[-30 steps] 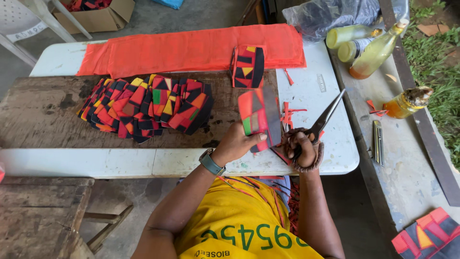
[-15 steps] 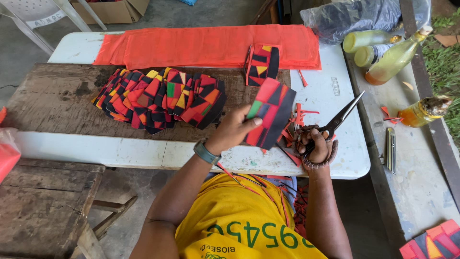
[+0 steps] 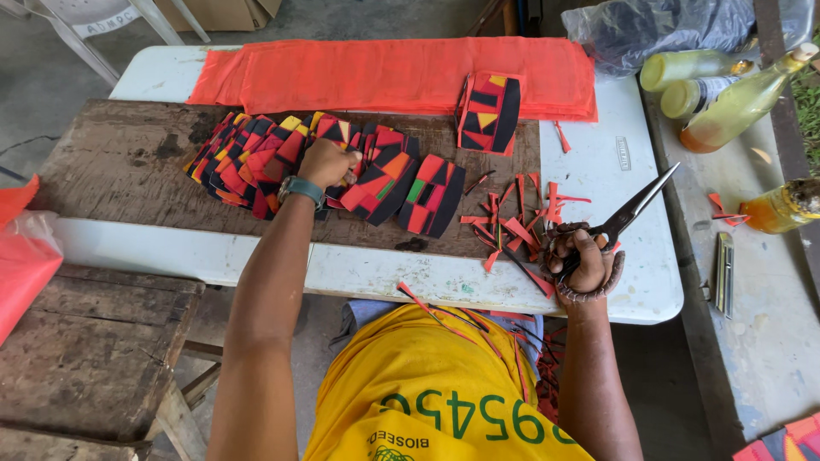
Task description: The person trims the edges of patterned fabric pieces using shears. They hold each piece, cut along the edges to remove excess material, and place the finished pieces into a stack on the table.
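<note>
Resting place: a dark weathered wooden board (image 3: 128, 175) lies on the white folding table (image 3: 632, 256); all places below are told from this board.
Edges: bare board lies left of the row; a white strip of table runs along the near edge.
Fabric row: overlapping black, red and yellow patterned fabric pieces (image 3: 342, 166) spread across the board's middle.
Left hand: left hand (image 3: 329, 164) reaches forward, arm straight, fingers curled shut on pieces in the row.
Right hand: right hand (image 3: 585, 260) sits off the board's right near corner, gripping black metal scissors (image 3: 623, 213), blades pointing up-right.
Scraps: thin red fabric offcuts (image 3: 517, 218) scatter at the board's right end.
</note>
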